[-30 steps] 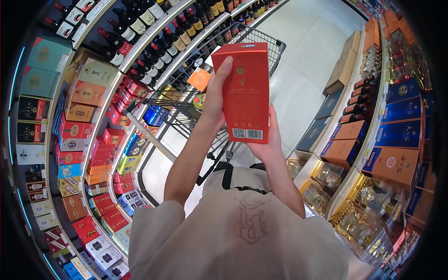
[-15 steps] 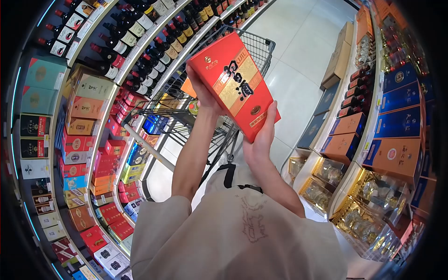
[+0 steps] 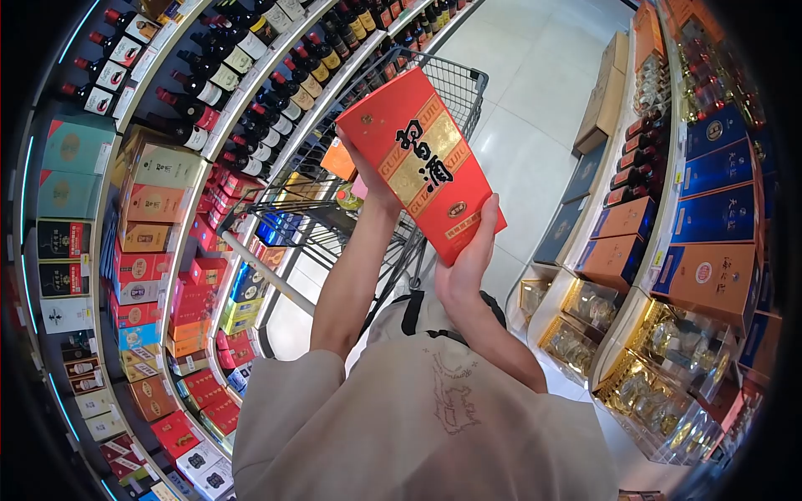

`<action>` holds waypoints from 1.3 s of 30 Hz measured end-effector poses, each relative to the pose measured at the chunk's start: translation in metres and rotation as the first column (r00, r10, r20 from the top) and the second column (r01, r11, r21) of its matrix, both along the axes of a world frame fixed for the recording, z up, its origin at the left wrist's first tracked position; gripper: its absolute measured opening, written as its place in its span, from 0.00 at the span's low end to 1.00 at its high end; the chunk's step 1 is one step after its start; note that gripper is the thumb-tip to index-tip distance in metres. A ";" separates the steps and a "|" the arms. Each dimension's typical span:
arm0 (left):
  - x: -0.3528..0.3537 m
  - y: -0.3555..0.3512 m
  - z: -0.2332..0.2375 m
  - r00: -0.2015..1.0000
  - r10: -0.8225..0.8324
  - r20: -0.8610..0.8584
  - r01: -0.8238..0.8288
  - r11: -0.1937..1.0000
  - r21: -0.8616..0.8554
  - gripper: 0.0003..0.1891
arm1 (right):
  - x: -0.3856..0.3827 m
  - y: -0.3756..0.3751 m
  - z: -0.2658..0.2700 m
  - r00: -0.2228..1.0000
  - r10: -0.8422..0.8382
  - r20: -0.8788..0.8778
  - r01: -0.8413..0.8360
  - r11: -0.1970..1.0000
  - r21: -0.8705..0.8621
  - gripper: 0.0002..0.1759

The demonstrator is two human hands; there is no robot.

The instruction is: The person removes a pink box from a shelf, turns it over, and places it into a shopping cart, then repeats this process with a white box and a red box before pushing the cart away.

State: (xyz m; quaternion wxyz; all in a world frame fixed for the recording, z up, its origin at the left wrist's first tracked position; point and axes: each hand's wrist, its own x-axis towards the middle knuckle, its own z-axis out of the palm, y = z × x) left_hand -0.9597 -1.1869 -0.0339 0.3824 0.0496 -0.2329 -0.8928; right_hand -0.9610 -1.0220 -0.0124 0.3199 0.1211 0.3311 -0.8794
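Observation:
Between both hands I hold a red and gold liquor box [image 3: 430, 163], tilted, its printed front facing me. My left hand [image 3: 372, 179] grips its left side, with the fingers mostly hidden behind it. At the lower right corner, my right hand [image 3: 469, 255] is closed around the edge, thumb along the side. Behind and below the box stands a black wire shopping cart [image 3: 292, 204], partly covered by the box and my left arm. An orange item [image 3: 338, 160] and a small item with a green and red wrapper [image 3: 348, 199] show inside the cart.
Left shelves carry several wine bottles [image 3: 200, 88] and boxed liquor [image 3: 150, 267]. On the right are blue boxes [image 3: 717, 219], orange-brown boxes [image 3: 704, 280] and clear gift cases [image 3: 660, 388]. Cardboard cartons [image 3: 603, 96] line the right side of the tiled aisle [image 3: 522, 125]. The cart handle [image 3: 271, 271] is left of me.
The box has turned slightly and its front now faces me more squarely, showing more of the gold band. Both hands keep their hold and shift a little with it.

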 end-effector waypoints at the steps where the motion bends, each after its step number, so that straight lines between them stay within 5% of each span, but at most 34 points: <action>1: -0.001 0.001 0.000 1.000 0.014 0.022 -0.014 1.000 -0.024 0.51 | -0.001 0.000 0.000 1.000 -0.005 -0.002 0.005 1.000 0.016 0.34; 8: -0.002 -0.002 -0.013 0.998 -0.043 0.040 0.041 0.997 0.063 0.50 | -0.005 0.003 0.001 0.999 -0.022 -0.024 0.023 1.000 0.007 0.34; 11: 0.000 0.001 -0.003 0.998 -0.036 -0.043 0.031 0.994 -0.105 0.50 | -0.004 0.002 0.001 1.000 -0.015 -0.012 0.015 1.000 0.003 0.33; 13: 0.003 0.004 0.009 0.987 0.053 0.153 -0.083 0.977 0.198 0.51 | -0.002 0.003 0.002 0.999 -0.006 -0.032 0.006 1.000 0.007 0.33; 14: 0.005 0.002 0.002 0.987 0.057 0.152 -0.087 0.977 0.197 0.51 | -0.001 0.003 0.002 0.999 -0.002 -0.034 0.002 1.000 0.006 0.33; 16: 0.011 -0.002 -0.006 0.987 -0.089 -0.138 0.092 0.996 0.017 0.52 | 0.002 0.002 0.003 1.000 0.015 -0.025 -0.015 1.000 0.014 0.33; 19: 0.019 0.004 0.010 0.993 0.060 0.097 -0.050 0.994 -0.095 0.52 | 0.005 0.001 0.006 0.999 0.033 -0.010 -0.033 0.999 0.024 0.34; 26: 0.044 -0.006 0.009 0.995 0.097 -0.033 -0.100 0.991 -0.088 0.51 | 0.022 -0.007 0.006 0.995 0.102 -0.002 -0.102 0.995 0.016 0.33; 28: 0.053 -0.008 0.013 0.996 0.079 -0.044 -0.074 0.992 0.106 0.51 | 0.027 -0.007 0.005 0.988 0.153 -0.026 -0.153 0.988 0.001 0.33; 29: 0.058 -0.011 0.016 0.993 0.040 -0.111 -0.042 0.999 -0.017 0.51 | 0.030 -0.008 0.006 0.986 0.165 -0.024 -0.165 0.986 -0.002 0.33; 39: 0.081 -0.013 0.017 0.991 0.125 -0.040 -0.129 0.987 -0.101 0.52 | 0.047 -0.012 0.012 0.973 0.230 0.006 -0.230 0.973 0.013 0.32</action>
